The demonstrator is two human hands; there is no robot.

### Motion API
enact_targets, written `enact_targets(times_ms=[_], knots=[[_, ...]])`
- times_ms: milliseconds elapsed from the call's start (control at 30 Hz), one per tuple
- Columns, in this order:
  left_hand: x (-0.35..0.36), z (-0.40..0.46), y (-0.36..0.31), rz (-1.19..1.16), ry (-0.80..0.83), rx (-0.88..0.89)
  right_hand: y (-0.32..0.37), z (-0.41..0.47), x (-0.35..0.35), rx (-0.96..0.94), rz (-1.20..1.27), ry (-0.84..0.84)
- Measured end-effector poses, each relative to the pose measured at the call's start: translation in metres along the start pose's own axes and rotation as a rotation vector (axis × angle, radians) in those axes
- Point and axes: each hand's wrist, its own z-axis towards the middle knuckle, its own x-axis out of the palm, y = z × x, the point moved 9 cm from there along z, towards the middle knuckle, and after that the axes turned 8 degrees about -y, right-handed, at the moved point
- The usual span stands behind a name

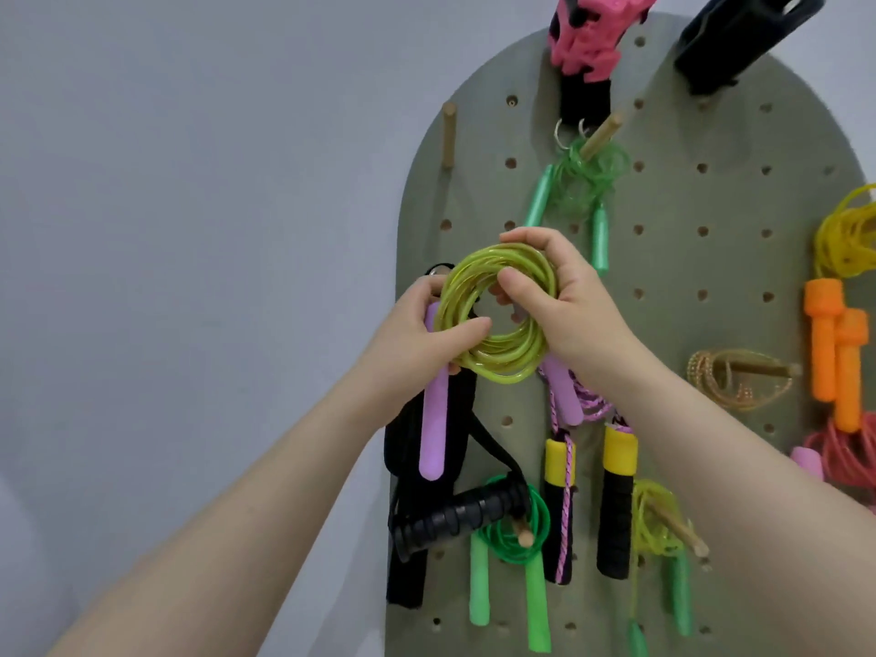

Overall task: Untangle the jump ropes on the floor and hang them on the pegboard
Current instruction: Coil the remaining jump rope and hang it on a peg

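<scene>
While both hands grip it, the coiled yellow-green jump rope (497, 320) sits against the grey pegboard (663, 286) near its centre-left. Left hand (426, 339) pinches the coil at 8 o'clock, also holding a lilac handle (435, 419); right hand (564, 301) curls round it at 2 o'clock. Outward, a green rope (588, 182) hangs at 12 o'clock, orange handles (834, 353) at 3 o'clock, black-and-yellow handles (616, 500) at 5 o'clock.

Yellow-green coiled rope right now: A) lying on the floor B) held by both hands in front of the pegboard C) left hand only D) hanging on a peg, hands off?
B: the left hand and right hand both grip the yellow-green coil in front of the pegboard.
</scene>
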Motion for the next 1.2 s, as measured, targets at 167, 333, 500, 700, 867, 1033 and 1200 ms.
enact_targets(times_ms=[167,333,500,700,867,1033,1200], knots=[[-0.033,0.035,-0.033,-0.053,-0.271,0.128,0.033,0.049,0.012,-0.18,-0.139,-0.007],[-0.055,0.081,-0.082,0.189,-0.435,0.343,0.059,0.108,0.02,-0.323,-0.286,-0.081],[-0.057,0.13,-0.12,0.492,-0.417,0.481,0.061,0.158,0.019,-0.342,-0.353,-0.188],[-0.059,0.178,-0.119,0.733,-0.343,0.431,0.033,0.212,0.027,-0.273,-0.465,-0.071],[-0.055,0.211,-0.074,0.957,-0.212,0.34,-0.01,0.227,0.048,-0.104,-0.483,-0.009],[-0.024,0.217,-0.024,1.178,-0.155,0.418,-0.025,0.208,0.042,-0.242,-1.116,-0.24],[-0.029,0.213,-0.038,0.725,-0.192,0.482,-0.033,0.201,0.046,-0.192,-1.116,-0.12]])
